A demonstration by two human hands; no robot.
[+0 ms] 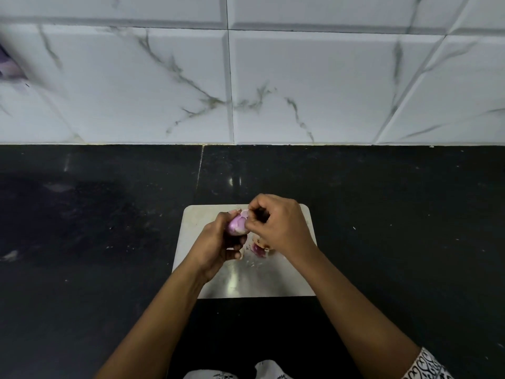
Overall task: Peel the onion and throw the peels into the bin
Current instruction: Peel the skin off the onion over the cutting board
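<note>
A small purple onion [236,225] is held above a steel cutting board [246,280]. My left hand [216,247] wraps around the onion from below and the left. My right hand [276,225] pinches a pale flap of onion skin [245,213] at the top of the onion between thumb and fingers. Loose purple and brown peel pieces [258,249] lie on the board under my right hand, partly hidden by it. No bin is in view.
The board lies on a black stone counter [382,214] that runs to a white marble-tiled wall [300,77]. Small peel crumbs are scattered on the board and counter. A blurred purple object [8,64] shows at the far left edge.
</note>
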